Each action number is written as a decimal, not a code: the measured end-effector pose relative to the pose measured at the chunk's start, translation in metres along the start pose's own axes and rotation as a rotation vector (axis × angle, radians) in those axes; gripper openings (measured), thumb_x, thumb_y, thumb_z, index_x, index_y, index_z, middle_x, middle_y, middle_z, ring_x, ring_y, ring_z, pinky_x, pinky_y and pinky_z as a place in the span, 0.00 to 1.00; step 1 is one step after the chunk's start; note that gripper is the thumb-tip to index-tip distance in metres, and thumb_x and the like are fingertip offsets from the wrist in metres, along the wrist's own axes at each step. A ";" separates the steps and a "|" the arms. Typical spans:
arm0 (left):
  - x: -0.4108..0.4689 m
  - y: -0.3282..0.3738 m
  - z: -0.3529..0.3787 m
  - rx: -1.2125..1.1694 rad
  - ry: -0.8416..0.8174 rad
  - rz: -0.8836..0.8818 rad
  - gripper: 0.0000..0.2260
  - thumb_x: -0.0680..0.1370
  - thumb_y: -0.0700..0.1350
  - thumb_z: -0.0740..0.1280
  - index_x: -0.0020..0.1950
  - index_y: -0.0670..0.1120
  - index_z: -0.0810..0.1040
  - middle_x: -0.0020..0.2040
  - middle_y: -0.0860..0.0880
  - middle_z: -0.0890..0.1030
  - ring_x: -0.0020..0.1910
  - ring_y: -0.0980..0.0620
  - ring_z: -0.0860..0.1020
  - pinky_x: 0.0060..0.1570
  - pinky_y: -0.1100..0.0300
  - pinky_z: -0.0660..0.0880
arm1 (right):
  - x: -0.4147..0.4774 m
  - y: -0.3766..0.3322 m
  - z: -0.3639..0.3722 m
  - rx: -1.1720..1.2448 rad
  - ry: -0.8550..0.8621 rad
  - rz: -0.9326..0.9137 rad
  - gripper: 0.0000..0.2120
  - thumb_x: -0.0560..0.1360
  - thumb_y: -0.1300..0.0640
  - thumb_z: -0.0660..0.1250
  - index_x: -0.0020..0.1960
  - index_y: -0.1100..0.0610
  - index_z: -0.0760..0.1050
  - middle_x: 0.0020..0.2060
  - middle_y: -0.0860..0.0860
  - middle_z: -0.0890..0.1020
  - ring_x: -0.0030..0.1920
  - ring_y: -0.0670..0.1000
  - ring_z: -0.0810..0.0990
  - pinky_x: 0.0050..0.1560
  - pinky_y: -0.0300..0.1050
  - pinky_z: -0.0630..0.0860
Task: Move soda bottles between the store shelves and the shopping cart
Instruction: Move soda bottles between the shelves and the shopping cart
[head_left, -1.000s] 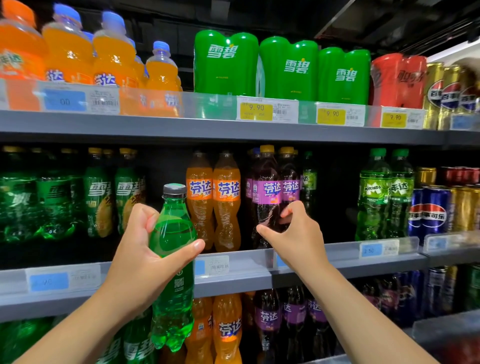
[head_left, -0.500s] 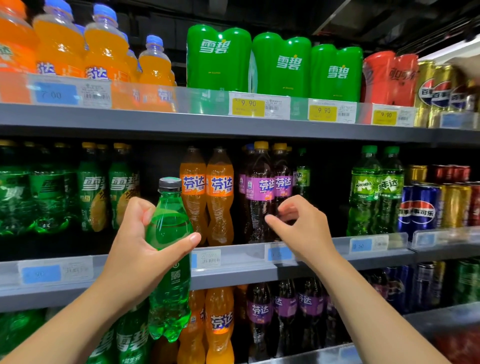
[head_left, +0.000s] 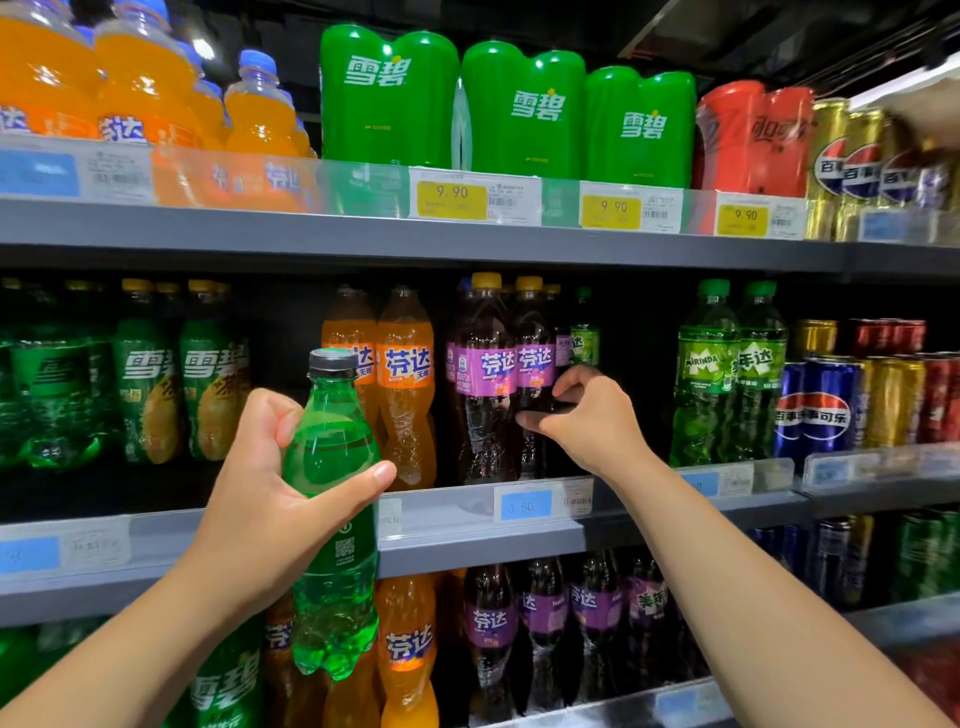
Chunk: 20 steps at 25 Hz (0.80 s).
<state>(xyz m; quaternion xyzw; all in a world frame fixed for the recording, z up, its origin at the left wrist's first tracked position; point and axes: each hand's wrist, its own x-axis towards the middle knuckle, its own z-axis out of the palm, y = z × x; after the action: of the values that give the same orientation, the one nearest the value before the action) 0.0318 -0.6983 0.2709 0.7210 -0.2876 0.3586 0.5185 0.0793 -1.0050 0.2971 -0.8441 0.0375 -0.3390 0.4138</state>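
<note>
Since a second ago the right hand (head_left: 592, 423) has edged a little further in on the middle shelf (head_left: 457, 525), and the view has tipped slightly upward. Its thumb lies on the front of the second purple-labelled bottle (head_left: 535, 358), just under the label reading 芬达, and its fingers curl round the bottle's right side, so it pinches the bottle where it stands, upright beside another purple 芬达 bottle (head_left: 483, 374).

The left hand (head_left: 254, 499) is wrapped round the green bottle (head_left: 332, 457), thumb behind and fingers across the front. That bottle is held upright in front of the shelf edge; it has a dark grey cap and a QR code printed low on its label.

Two orange bottles (head_left: 405, 374) marked 芬达 stand just behind it. Further left are green bottles (head_left: 213, 384) labelled 雪碧. To the right stand green MIRINDA bottles (head_left: 706, 374), then blue cans (head_left: 826, 410) marked 百事可乐.

On the top shelf sit large orange bottles (head_left: 260, 114) with blue caps, green multipacks (head_left: 389, 93) printed 雪碧, and a red multipack (head_left: 753, 140) whose writing is too blurred to read. Yellow price tags (head_left: 452, 200) read 9.90; the blue tag (head_left: 525, 504) below the purple bottles reads 3.50.
</note>
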 end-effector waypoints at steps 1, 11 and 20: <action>0.001 0.001 0.001 0.005 0.004 0.004 0.25 0.61 0.65 0.76 0.45 0.57 0.65 0.45 0.57 0.77 0.40 0.59 0.79 0.35 0.69 0.76 | 0.002 0.002 0.001 -0.010 -0.005 -0.001 0.23 0.62 0.46 0.84 0.44 0.46 0.71 0.44 0.42 0.79 0.45 0.42 0.78 0.37 0.36 0.69; 0.008 0.000 0.010 0.023 0.018 0.017 0.26 0.62 0.60 0.79 0.46 0.53 0.66 0.43 0.58 0.77 0.38 0.59 0.79 0.33 0.70 0.75 | 0.021 0.022 -0.029 -0.013 -0.149 0.016 0.21 0.68 0.55 0.82 0.46 0.50 0.68 0.50 0.52 0.80 0.52 0.59 0.82 0.56 0.61 0.81; 0.007 0.000 0.009 -0.011 0.030 0.011 0.26 0.62 0.59 0.80 0.46 0.54 0.66 0.43 0.58 0.78 0.39 0.58 0.80 0.35 0.66 0.78 | 0.025 0.028 -0.036 -0.083 -0.171 -0.001 0.21 0.72 0.54 0.79 0.47 0.47 0.65 0.53 0.54 0.79 0.51 0.60 0.82 0.55 0.62 0.81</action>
<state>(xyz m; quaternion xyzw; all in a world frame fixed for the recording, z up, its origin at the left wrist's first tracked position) 0.0383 -0.7069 0.2749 0.7110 -0.2857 0.3708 0.5248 0.0831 -1.0556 0.3059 -0.8863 0.0155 -0.2643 0.3801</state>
